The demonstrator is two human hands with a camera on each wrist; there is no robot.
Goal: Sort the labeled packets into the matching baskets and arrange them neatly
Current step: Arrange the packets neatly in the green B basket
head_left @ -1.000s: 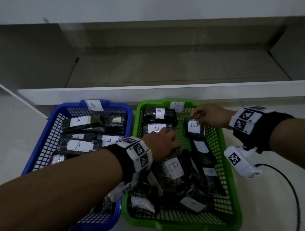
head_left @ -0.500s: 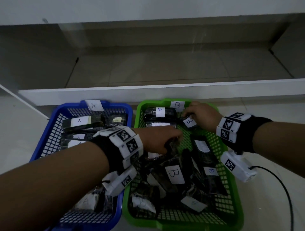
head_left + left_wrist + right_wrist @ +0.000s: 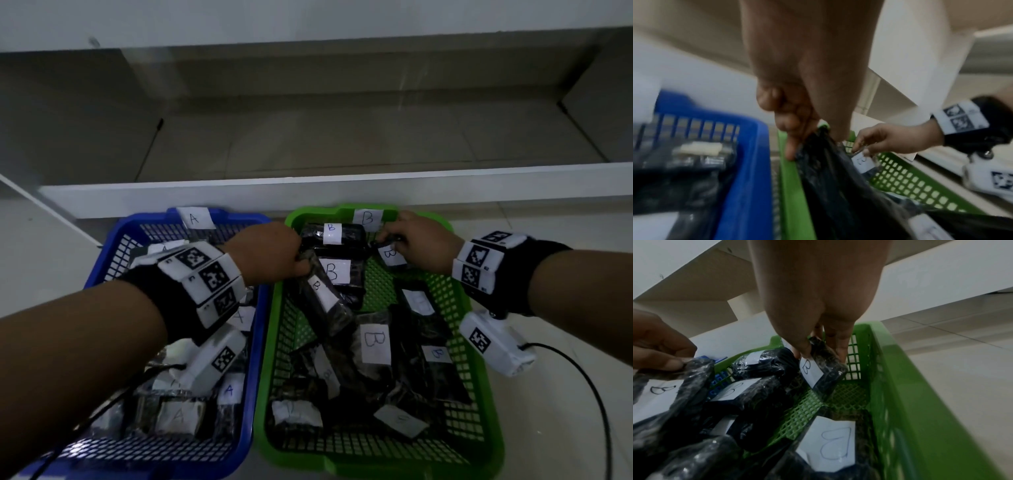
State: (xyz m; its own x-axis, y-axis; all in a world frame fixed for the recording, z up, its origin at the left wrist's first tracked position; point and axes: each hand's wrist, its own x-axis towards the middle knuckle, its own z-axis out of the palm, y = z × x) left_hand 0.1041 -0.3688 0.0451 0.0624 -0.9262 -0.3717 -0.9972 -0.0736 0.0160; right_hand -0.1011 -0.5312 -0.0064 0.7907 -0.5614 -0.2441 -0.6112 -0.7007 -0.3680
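Observation:
Two mesh baskets stand side by side: a blue basket (image 3: 255,346) tagged A and a green basket (image 3: 479,349) tagged B. Both hold black wrapped packets with white letter labels. My left hand (image 3: 274,255) pinches the top end of a long B packet (image 3: 325,301) that hangs tilted over the green basket's left side; in the left wrist view the long B packet (image 3: 830,175) hangs from my left hand (image 3: 797,129). My right hand (image 3: 414,243) grips a small B packet (image 3: 390,255) at the far right corner; the small B packet (image 3: 824,368) is tilted on end under my right hand (image 3: 818,344).
A low white ledge (image 3: 342,192) runs just behind the baskets, with a recessed tiled floor beyond. A black cable (image 3: 582,383) trails on the floor right of the green basket. Bare green mesh (image 3: 818,399) shows in the far right part of the green basket.
My left hand has lifted a long B packet from the middle pile toward the basket's far left. My right hand moved its small B packet toward the far right corner.

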